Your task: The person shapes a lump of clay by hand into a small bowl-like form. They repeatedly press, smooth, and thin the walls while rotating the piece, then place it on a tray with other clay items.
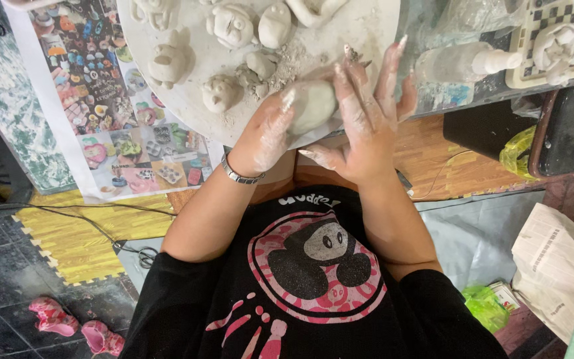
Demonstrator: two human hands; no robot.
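Bench (433,93) up top carries a round white board (367,30) crowded with little clay figures (171,61). Right hand (367,113), fingers spread flat, presses against a grey clay lump (312,105) at the board's near edge, while left hand (267,136) cups it, fingers curled around. Both are caked in clay.

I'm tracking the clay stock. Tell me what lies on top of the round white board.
On the round white board sit small clay figures, loose crumbs and the clay lump pressed between left hand and right hand. Beneath the hands is hidden.
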